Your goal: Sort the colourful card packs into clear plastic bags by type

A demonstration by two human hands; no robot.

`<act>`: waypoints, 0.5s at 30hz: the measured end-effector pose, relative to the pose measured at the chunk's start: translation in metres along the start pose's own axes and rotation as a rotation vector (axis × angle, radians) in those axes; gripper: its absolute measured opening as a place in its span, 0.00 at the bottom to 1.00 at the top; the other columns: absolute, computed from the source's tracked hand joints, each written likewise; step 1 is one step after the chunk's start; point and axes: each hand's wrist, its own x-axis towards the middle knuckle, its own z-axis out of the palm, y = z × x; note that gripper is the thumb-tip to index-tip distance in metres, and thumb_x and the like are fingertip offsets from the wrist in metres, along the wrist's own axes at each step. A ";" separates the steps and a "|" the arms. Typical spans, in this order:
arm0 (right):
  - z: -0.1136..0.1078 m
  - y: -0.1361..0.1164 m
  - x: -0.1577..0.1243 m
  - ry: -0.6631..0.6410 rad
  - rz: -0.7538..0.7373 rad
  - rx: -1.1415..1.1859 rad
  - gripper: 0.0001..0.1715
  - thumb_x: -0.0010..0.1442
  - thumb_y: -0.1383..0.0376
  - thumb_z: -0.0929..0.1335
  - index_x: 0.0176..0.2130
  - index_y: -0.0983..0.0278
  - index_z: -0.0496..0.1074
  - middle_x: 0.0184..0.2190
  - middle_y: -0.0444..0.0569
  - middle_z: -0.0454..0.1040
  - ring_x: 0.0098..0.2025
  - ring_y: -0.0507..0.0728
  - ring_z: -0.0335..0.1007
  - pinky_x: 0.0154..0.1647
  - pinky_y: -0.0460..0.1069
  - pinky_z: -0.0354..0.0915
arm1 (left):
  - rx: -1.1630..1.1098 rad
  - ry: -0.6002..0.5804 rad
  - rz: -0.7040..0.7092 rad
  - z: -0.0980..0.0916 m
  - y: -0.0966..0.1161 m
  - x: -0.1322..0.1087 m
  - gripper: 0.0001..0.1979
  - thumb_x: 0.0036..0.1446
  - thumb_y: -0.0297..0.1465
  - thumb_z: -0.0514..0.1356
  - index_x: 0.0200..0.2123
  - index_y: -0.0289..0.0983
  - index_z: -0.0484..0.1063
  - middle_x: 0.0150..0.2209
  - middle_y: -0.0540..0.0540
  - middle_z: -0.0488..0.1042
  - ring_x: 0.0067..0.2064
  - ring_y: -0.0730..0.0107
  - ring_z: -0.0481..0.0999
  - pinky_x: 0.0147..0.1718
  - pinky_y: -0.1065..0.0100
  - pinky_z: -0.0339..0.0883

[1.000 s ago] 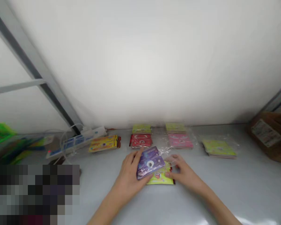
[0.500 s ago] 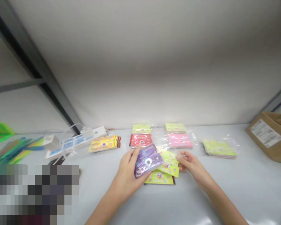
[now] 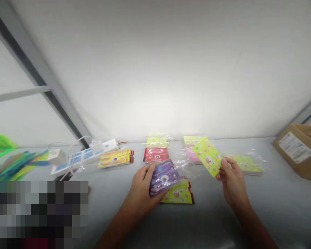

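Over table [image 3: 280,200]: left hand [image 3: 141,188] gripping glossy packet [image 3: 163,177]; right hand [image 3: 232,178] pinching rectangular card [image 3: 207,155].

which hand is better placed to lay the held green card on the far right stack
Likely the right hand: it holds the green card and is nearer the far right stack. The left hand has the purple pack.

Left hand [image 3: 142,184] clasping, right hand [image 3: 232,177] pinching.

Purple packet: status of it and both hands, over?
Left hand gripping purple packet. Right hand holding yellow-green card, tilted. Purple packet partly hides yellow-green pack below.
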 end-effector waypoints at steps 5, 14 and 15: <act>0.002 0.003 -0.002 -0.077 -0.050 -0.123 0.20 0.46 0.53 0.71 0.34 0.61 0.64 0.15 0.36 0.63 0.14 0.46 0.53 0.13 0.41 0.50 | 0.009 -0.059 0.041 0.000 0.000 -0.001 0.39 0.49 0.34 0.62 0.61 0.42 0.46 0.54 0.40 0.60 0.55 0.53 0.60 0.53 0.53 0.57; -0.007 0.002 0.002 -0.201 -0.004 -0.398 0.16 0.47 0.54 0.70 0.32 0.60 0.64 0.14 0.38 0.65 0.15 0.50 0.58 0.15 0.44 0.52 | 0.074 -0.046 0.095 0.000 -0.002 0.000 0.40 0.49 0.32 0.62 0.62 0.44 0.44 0.53 0.41 0.60 0.54 0.52 0.59 0.52 0.51 0.56; -0.008 0.002 0.003 -0.217 0.017 -0.418 0.16 0.47 0.54 0.70 0.32 0.60 0.64 0.15 0.39 0.66 0.16 0.50 0.59 0.15 0.44 0.53 | 0.073 -0.047 0.103 0.000 -0.002 0.000 0.41 0.49 0.32 0.62 0.62 0.44 0.43 0.53 0.41 0.60 0.54 0.51 0.59 0.52 0.51 0.56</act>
